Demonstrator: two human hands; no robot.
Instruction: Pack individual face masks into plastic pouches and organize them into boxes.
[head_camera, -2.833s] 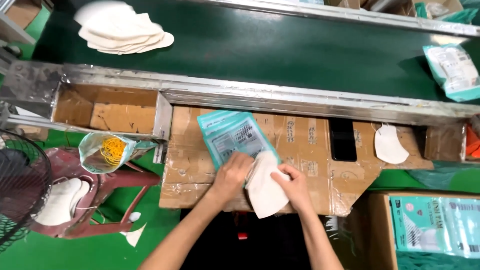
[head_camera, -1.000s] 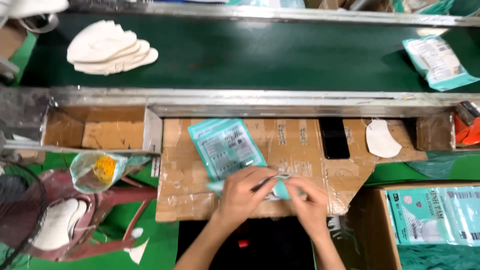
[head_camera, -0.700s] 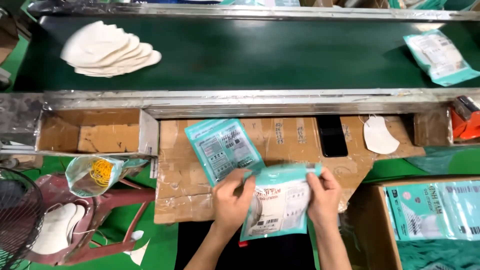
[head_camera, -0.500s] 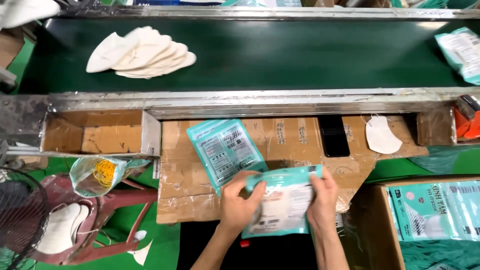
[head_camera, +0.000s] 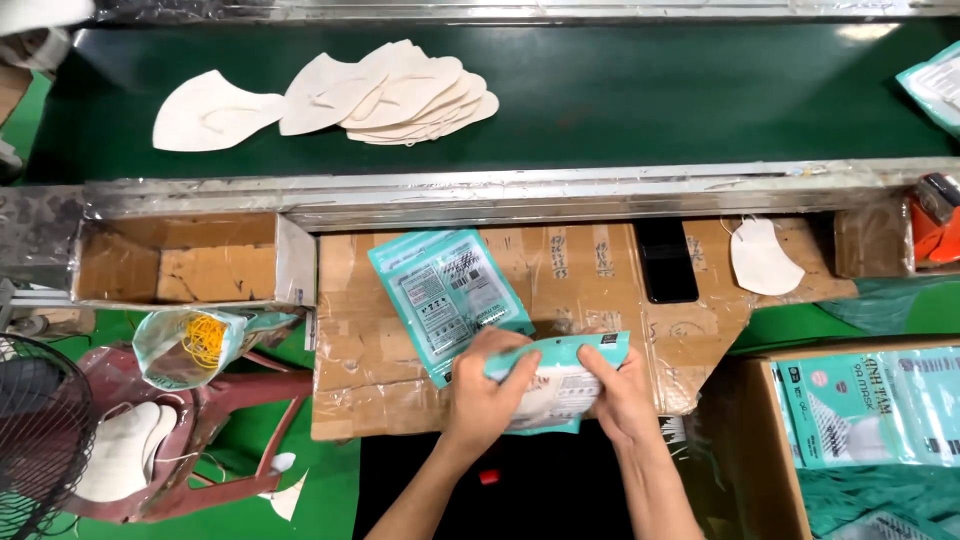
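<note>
Both grips closed on one teal pouch (head_camera: 555, 385), low centre of frame: left hand (head_camera: 487, 392) wraps its left end w/ thumb over the front, right hand (head_camera: 617, 388) pinches the right end, fingers curled over the top edge. Pouch held roughly level just above the near edge of the cardboard-covered tabletop (head_camera: 600, 280); a white mask shows through its clear front.

Just up-left of the hands, a 2nd teal pouch (head_camera: 445, 295) lies flat on the cardboard, tilted, printed back up, its lower corner tucked under the left hand.

Lower right: open carton (head_camera: 760, 450) w/ more teal packs (head_camera: 860, 405) stacked inside. Lower left: reddish plastic chair (head_camera: 215, 420) carrying white masks, plus a clear bag of yellow bands (head_camera: 195, 340) hanging by the tabletop's left edge. Black fan grille at the far left edge.

Mid frame, right of centre: black phone (head_camera: 667, 260) flat on the cardboard; a single white mask (head_camera: 762, 258) right of it, apart. Mid left: open cardboard bin (head_camera: 175, 262).

Beyond a metal rail (head_camera: 500, 190), dark green conveyor belt (head_camera: 650, 90) across the top. On it, upper left, a fanned stack of white masks (head_camera: 400, 95), one more mask (head_camera: 210, 110) just left of the stack. Another teal pack at the top right edge, cut off.
</note>
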